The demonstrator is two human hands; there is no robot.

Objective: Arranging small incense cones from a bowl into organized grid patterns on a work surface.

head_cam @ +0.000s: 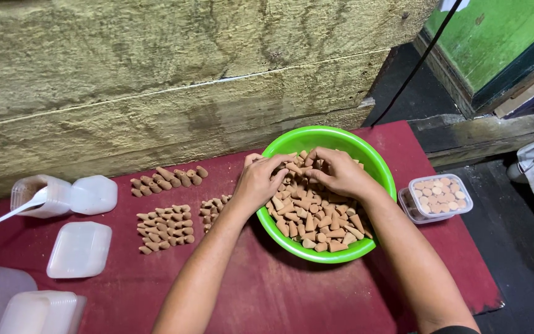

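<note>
A bright green bowl [375, 162] sits on a dark red mat [267, 291] and is filled with many small tan cones [316, 222]. My left hand [259, 180] reaches over the bowl's left rim, and its fingers pinch cones at the top of the pile. My right hand [340, 172] rests over the pile's far part, fingers closed on cones; the two hands' fingertips nearly meet. Groups of cones [167, 229] lie laid out on the mat left of the bowl.
A small clear box [438, 196] packed with cones stands right of the bowl. On the left are clear plastic boxes and lids [80, 248], plus an open box with a white spoon [38, 198]. A rough pale wall rises behind the mat.
</note>
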